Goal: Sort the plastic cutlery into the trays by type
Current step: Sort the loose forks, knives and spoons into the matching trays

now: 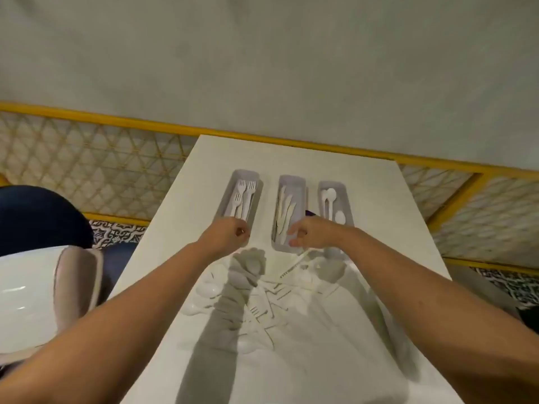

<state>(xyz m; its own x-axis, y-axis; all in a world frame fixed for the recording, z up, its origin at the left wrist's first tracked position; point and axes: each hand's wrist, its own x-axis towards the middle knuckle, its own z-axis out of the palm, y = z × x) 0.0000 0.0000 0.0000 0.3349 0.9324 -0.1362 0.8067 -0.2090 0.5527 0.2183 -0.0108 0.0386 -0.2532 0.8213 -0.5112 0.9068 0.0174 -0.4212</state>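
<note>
Three grey trays stand in a row on the white table point(379, 228). The left tray point(229, 190) holds forks point(243, 193), the middle tray point(291, 178) holds knives point(284, 211), and the right tray point(348, 205) holds spoons point(331, 196). A pile of mixed white cutlery point(256, 298) lies nearer to me. My left hand point(226, 236) is at the near end of the fork tray, fingers curled, with nothing visible in it. My right hand point(309, 236) hovers over the near end of the knife tray with its fingers apart. A knife point(293, 266) lies just below that hand.
A small purple object point(310, 213) shows between the middle and right trays. A white seat point(23, 295) with a beige part point(75, 281) stands left of the table. A yellow-framed lattice railing point(116, 170) runs behind. The table's left edge lies close to my left arm.
</note>
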